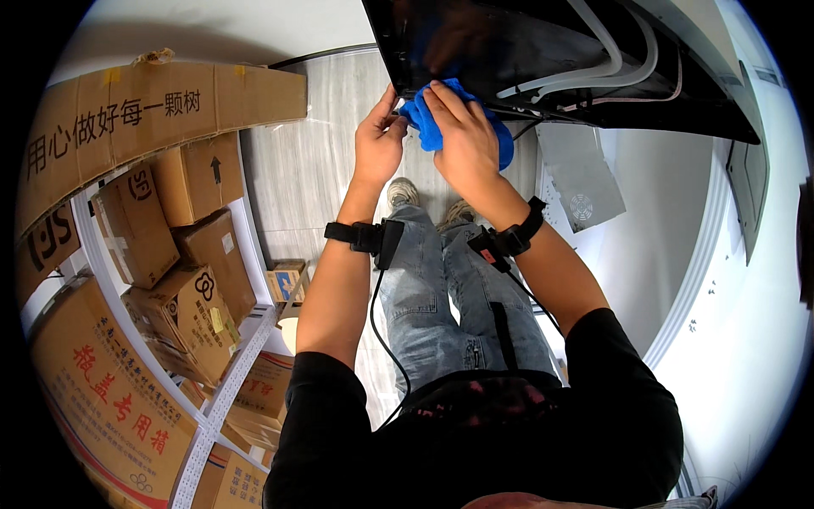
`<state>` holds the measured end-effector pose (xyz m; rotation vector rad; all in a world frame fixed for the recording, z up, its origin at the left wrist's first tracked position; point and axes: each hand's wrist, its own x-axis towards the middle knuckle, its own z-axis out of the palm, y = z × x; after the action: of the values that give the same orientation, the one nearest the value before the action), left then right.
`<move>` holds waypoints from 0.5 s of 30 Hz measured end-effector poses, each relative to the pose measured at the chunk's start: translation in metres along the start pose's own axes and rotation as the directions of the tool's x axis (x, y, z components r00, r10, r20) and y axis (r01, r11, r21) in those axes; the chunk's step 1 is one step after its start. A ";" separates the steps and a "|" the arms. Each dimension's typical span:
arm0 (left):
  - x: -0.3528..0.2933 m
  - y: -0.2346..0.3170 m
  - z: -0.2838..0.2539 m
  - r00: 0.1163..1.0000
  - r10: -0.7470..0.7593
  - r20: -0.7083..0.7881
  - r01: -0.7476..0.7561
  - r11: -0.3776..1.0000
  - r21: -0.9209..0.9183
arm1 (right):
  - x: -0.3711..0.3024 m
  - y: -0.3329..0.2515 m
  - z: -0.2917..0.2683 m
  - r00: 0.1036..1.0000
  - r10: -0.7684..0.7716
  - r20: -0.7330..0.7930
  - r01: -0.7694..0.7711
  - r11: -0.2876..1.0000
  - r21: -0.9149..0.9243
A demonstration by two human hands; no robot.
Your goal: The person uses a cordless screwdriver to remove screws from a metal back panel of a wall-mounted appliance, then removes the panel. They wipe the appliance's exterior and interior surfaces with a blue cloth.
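A glossy black panel [500, 42] of some appliance or cabinet fills the top of the view. With fingers laid over a blue cloth [500, 140], my right hand [466, 140] presses it against the panel's lower edge. My left hand [379, 144] grips the panel's lower left corner, its index finger up along the side edge and its thumb close to the cloth. The fingertips behind the corner are partly hidden. White tubes [585, 72] curve over the panel to the right of the cloth, and a thin pinkish tube [636, 102] runs near them.
At left, a white metal rack [203, 433] holds several cardboard boxes [182, 314]. A long flat carton [161, 110] lies above them. A grey sheet [585, 182] with a round vent pattern is below the panel at right. My feet stand on grey wood-look flooring [292, 178].
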<state>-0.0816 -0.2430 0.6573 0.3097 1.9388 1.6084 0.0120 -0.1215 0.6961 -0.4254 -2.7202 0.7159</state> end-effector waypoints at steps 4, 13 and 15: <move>0.000 -0.001 0.006 0.996 0.043 -0.076 -0.046 0.998 -0.045 | -0.001 -0.002 0.007 0.999 0.005 -0.043 -0.004 1.000 0.015; -0.001 0.006 0.004 0.999 -0.025 -0.041 0.024 1.000 -0.011 | -0.001 -0.006 0.005 0.999 0.049 0.008 -0.049 0.998 0.049; -0.002 0.006 0.005 0.997 0.022 -0.071 -0.023 1.000 -0.011 | -0.001 -0.006 0.006 0.998 0.063 0.004 -0.063 0.997 0.048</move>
<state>-0.0787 -0.2385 0.6631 0.2743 1.9845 1.6647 0.0094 -0.1295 0.6944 -0.5017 -2.6962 0.7973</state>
